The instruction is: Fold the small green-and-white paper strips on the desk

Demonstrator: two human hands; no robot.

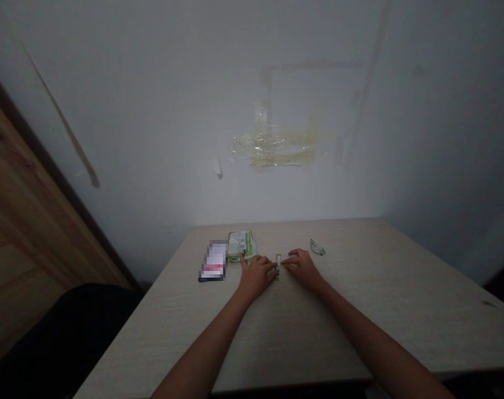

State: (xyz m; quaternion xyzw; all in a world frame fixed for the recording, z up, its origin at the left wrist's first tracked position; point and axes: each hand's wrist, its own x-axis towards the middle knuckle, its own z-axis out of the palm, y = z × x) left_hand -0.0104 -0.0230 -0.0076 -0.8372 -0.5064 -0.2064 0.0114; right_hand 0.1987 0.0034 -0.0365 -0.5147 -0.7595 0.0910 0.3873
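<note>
Resting your left hand (255, 277) and right hand (304, 269) on the pale wooden desk (360, 316), you are touching a small green-and-white strip (278, 266) between them with your fingertips; it is not showing whether they are pinching it; a green-and-white packet (241, 245) is lying just beside your left fingers; a pixelated phone (213, 260) is lying next to it; a green scrap (317, 247) is lying beyond your right hand.

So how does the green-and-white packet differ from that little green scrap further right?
The packet is far bigger than the scrap, and squarish where the scrap is a thin sliver. The packet sits by the left hand, the scrap beyond the right hand. Both lie on the pale desk.
</note>
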